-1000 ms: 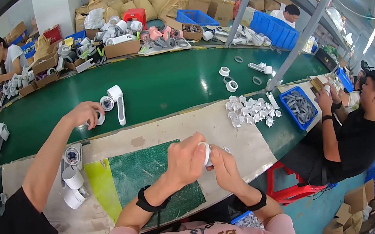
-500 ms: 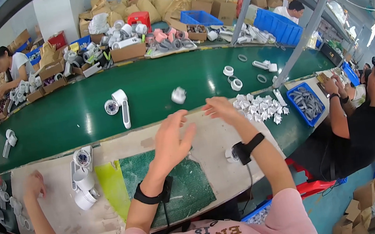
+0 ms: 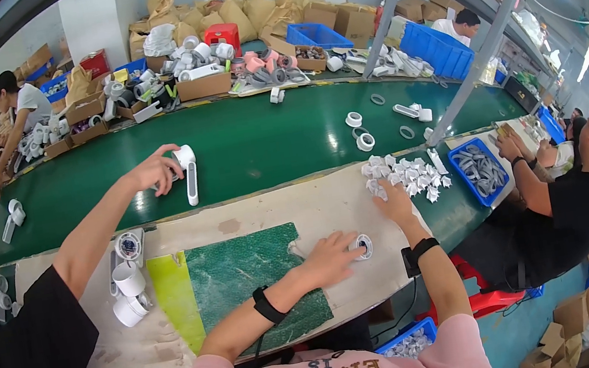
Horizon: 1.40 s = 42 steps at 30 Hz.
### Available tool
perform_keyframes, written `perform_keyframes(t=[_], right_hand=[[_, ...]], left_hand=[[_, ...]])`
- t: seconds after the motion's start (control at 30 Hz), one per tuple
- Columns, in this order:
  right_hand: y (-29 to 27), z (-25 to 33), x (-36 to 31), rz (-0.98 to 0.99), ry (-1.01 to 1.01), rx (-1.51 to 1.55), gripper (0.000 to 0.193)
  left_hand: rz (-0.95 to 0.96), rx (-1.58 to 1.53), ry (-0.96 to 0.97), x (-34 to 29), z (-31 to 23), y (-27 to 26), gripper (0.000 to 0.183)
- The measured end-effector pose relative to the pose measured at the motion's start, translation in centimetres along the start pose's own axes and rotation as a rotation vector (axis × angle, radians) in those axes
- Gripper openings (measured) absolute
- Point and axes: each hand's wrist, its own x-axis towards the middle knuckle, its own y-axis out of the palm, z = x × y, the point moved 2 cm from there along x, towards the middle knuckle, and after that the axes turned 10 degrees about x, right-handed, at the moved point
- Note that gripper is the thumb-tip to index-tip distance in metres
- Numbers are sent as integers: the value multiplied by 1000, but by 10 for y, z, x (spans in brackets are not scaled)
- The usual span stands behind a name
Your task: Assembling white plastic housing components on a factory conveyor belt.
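My left hand [image 3: 331,259] rests low over the board with its fingers spread. Its fingertips touch a round white part [image 3: 366,246] with a dark middle, which sits on the board. At the right, my right hand [image 3: 394,207] reaches into the near edge of a pile of small white star-shaped plastic pieces [image 3: 416,174]. Whether its fingers pinch a piece is hard to see. Green mat [image 3: 244,277] lies beneath my left forearm. A black band circles each of my wrists, and a cable runs from the right one.
A co-worker's hand [image 3: 160,170] at the left reaches over a white handle-shaped casing [image 3: 191,181] on the green belt [image 3: 257,143]. White cylindrical parts [image 3: 129,295] stand on the board. A blue tray [image 3: 479,170] of grey pieces is at right, beside a slanting metal post [image 3: 473,71].
The white part in mid-air over the belt now lies at its far edge. My left hand came down to the round part, my right to the pile. The co-worker's arm reached onto the belt.
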Motion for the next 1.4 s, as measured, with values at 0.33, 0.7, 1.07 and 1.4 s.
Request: perform_keyframes(t=[0.33, 0.7, 1.07, 1.4], right_hand=[[-13, 14, -19, -52, -22, -38, 36], [-23, 53, -46, -100, 160, 393, 38], [-30, 80, -104, 42, 304, 1097, 48], [-53, 185, -121, 68, 143, 1079, 39]], left_hand=[[-152, 84, -18, -5, 0, 3, 49], [-213, 137, -126, 11, -11, -2, 58], [-178, 6, -147, 7, 0, -2, 23], [-215, -1215, -611, -18, 16, -64, 28]])
